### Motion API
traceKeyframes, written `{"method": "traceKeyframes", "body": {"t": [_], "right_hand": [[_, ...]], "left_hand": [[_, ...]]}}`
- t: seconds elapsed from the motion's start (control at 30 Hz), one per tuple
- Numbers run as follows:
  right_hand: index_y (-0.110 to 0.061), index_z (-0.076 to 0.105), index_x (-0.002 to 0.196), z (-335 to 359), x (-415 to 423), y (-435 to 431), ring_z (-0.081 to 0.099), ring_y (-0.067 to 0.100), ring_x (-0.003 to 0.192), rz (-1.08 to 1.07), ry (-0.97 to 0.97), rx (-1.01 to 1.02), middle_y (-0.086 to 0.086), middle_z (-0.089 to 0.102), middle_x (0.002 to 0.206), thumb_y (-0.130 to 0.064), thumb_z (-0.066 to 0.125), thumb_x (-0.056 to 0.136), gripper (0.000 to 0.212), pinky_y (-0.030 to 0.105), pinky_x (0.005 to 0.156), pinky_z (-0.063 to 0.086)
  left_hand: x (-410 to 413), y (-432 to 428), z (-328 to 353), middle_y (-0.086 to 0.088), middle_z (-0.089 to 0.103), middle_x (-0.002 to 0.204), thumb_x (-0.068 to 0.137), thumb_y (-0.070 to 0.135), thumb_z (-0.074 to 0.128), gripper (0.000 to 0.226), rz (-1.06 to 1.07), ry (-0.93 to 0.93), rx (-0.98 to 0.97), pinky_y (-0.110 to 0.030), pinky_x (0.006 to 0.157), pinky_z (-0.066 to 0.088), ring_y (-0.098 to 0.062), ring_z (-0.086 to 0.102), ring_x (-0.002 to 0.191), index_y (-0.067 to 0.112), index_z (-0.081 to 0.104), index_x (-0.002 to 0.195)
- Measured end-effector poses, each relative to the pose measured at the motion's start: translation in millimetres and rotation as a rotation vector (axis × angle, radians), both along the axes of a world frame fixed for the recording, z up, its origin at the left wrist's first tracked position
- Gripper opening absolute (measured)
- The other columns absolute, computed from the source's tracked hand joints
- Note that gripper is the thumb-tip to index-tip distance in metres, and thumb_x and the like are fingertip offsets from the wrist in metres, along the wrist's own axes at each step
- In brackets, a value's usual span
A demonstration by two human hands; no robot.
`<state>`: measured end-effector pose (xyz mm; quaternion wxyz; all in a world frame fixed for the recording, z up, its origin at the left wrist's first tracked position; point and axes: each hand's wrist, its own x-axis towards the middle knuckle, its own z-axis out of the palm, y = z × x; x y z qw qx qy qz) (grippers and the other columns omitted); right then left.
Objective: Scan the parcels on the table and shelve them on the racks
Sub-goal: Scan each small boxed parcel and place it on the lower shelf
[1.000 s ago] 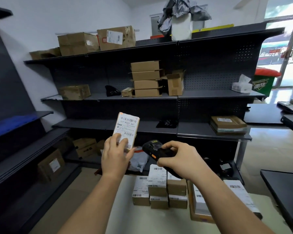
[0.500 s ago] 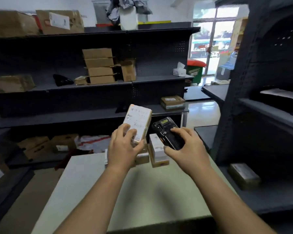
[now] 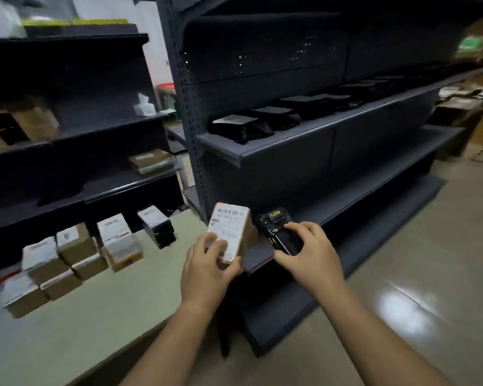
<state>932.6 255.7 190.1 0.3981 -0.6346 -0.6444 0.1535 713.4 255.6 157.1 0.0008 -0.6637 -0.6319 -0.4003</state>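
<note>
My left hand (image 3: 207,270) grips a small cardboard parcel (image 3: 230,232) with a white barcode label facing me. Right beside it, my right hand (image 3: 308,253) holds a black handheld scanner (image 3: 278,231) with a yellow tag at its top. Both hang over the right end of the pale green table (image 3: 101,310), in front of a dark grey rack (image 3: 332,151). Several more labelled parcels (image 3: 76,252) stand in stacks on the table's left part.
Black packets (image 3: 240,126) lie in a row on the right rack's middle shelf; its lower shelves look bare. A second dark rack (image 3: 67,129) behind the table carries cardboard boxes and a tissue box. Shiny floor spreads out to the right.
My view has swung right, from the back rack to the side rack. Both hands keep the parcel and scanner and now sit close to the side rack's lower shelf.
</note>
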Motion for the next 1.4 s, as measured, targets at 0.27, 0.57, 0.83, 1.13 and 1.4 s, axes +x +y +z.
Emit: {"method": "traceKeyframes", "body": {"t": [0.27,0.57,0.83,1.13,1.4], "right_hand": [[-0.038,0.062,0.12,-37.0,146.5,19.1,0.058,0.013,0.106,-0.102,0.02,-0.054,-0.016,0.05,0.121,-0.044,0.074,0.063,0.058,0.035,0.09,0.051],[-0.037,0.061,0.123,-85.8,208.9,118.0,0.057,0.014,0.11,-0.059,-0.045,-0.149,-0.014,0.048,0.125,-0.05,0.068,0.062,0.062,0.033,0.086,0.052],[-0.035,0.058,0.127,-96.5,251.3,217.9,0.055,0.015,0.11,0.043,-0.129,-0.244,-0.011,0.045,0.132,-0.044,0.074,0.07,0.06,0.033,0.085,0.051],[-0.032,0.054,0.13,-145.9,280.8,358.0,0.055,0.018,0.108,0.306,-0.122,-0.294,-0.008,0.044,0.13,-0.043,0.075,0.074,0.06,0.034,0.084,0.052],[-0.03,0.057,0.129,-193.4,285.2,462.7,0.057,0.02,0.107,0.535,-0.175,-0.374,-0.007,0.045,0.132,-0.039,0.075,0.073,0.06,0.036,0.085,0.052]], "left_hand": [[153.7,37.8,-31.3,0.003,0.054,0.125,0.073,0.037,0.081,0.037,-0.084,-0.039,-0.101,-0.038,0.086,0.049,-0.027,0.057,0.106,0.019,0.069,0.102],[221.6,131.8,-78.9,0.005,0.052,0.127,0.076,0.04,0.078,0.039,-0.006,-0.094,-0.202,-0.04,0.088,0.05,-0.024,0.056,0.111,0.018,0.069,0.107],[266.5,212.6,-99.3,0.006,0.049,0.128,0.079,0.043,0.075,0.041,0.106,-0.144,-0.293,-0.041,0.086,0.051,-0.021,0.054,0.113,0.018,0.067,0.111],[294.6,298.5,-136.3,-0.001,0.052,0.125,0.08,0.042,0.075,0.04,0.362,-0.093,-0.33,-0.042,0.082,0.052,-0.027,0.057,0.11,0.016,0.068,0.109],[315.6,368.0,-181.6,-0.005,0.055,0.123,0.082,0.04,0.074,0.036,0.623,-0.143,-0.355,-0.044,0.085,0.051,-0.032,0.058,0.105,0.013,0.068,0.105]]}}
